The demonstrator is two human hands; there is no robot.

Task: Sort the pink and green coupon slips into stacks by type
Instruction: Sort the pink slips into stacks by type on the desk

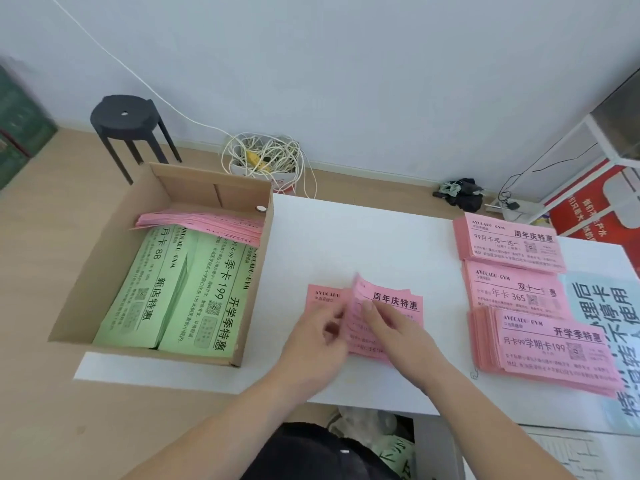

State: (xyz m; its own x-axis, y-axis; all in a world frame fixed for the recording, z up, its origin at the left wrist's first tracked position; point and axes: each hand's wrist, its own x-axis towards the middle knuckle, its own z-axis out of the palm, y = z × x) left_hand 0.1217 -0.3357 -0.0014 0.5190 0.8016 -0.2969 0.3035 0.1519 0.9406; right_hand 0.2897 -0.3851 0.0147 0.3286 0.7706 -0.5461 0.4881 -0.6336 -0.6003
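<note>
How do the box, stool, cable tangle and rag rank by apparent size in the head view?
1. box
2. stool and cable tangle: too alike to rank
3. rag
The last three lie farther off, so true sizes are unsure.

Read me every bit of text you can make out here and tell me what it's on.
Left green slip: "AVOCADO GYM", "月卡 88", "新店特惠"
Right green slip: "季卡 199", "开学季特惠"
Centre slip: "周年庆特惠"
Far pink stack: "周年庆特惠", "99月卡买一送一"
Middle pink stack: "双十一", "年卡 365"
Near pink stack: "开学季特惠", "月卡99学期卡199"
Blue sheet: large characters, cut off.
Red sign and all fine print: too blurred.
</note>
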